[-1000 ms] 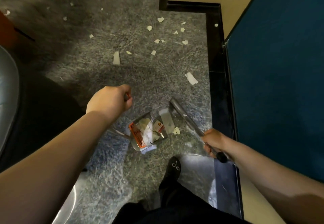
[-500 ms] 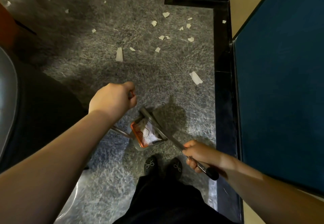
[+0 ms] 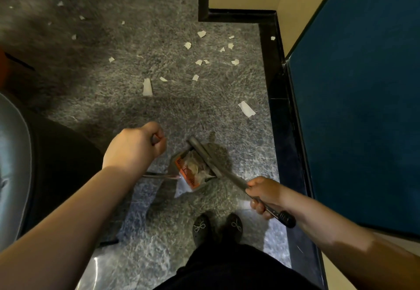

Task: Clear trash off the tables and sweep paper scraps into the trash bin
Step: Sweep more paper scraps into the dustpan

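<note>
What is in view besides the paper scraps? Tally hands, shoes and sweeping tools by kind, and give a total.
Hands: 2, left hand and right hand
Shoes: 2
Broom: 1
Dustpan: 1
Total: 6

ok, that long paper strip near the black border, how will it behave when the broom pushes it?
The strip looks thin and flat, so probably very light and floppy. On the glossy floor it should slide easily, though it may flutter or slip under the broom.
</note>
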{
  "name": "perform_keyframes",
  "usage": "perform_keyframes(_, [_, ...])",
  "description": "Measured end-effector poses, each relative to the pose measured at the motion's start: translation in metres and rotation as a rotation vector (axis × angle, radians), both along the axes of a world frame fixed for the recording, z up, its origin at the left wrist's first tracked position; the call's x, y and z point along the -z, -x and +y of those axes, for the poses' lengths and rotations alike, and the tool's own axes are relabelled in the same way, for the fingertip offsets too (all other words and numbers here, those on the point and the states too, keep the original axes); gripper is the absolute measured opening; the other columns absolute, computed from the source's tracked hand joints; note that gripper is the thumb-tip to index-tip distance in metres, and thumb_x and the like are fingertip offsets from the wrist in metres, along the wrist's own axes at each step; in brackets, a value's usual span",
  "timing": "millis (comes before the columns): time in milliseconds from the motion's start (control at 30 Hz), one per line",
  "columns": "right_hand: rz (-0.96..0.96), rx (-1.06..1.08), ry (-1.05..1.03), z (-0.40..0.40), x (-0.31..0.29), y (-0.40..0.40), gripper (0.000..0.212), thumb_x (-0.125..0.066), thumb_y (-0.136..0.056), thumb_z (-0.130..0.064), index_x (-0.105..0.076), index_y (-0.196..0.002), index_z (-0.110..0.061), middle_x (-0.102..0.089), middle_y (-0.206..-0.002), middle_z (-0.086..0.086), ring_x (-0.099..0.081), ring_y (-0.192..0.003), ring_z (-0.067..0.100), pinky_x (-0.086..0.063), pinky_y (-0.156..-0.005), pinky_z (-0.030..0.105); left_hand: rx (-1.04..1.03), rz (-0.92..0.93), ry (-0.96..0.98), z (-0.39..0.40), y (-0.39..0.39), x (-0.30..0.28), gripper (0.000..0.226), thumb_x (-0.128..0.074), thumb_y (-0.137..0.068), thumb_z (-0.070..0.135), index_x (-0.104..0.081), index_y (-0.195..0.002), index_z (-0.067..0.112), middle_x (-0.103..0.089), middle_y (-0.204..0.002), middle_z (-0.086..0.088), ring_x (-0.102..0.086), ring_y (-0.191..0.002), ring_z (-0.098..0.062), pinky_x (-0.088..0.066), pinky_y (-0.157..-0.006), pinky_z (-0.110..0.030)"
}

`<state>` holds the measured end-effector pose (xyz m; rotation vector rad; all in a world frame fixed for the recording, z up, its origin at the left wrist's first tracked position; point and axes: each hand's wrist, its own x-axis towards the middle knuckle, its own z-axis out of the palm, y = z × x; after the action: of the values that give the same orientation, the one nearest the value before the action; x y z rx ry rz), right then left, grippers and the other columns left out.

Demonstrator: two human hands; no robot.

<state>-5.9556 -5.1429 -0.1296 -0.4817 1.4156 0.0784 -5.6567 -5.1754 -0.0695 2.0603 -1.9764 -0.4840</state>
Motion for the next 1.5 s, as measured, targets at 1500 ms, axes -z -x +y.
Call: perform_keyframes(1500, [0.225, 0.221, 0.140, -0.393, 0.030, 0.199, 0.011, -0.037, -0.102, -0.011, -0.043, -0.108, -0.017, -0.043, -0.061, 0.008, -0.038, -0.034, 0.008, -0.030, -0.039, 0.015, 0.111, -0.142, -0.123, -0.417, 0.183, 0.016, 0.012, -0.064, -0.089, 0.033, -0.059, -0.090, 0.022, -0.070, -0.083, -0.005, -0.065, -0.080, -0.034, -0.050, -0.062, -0.036])
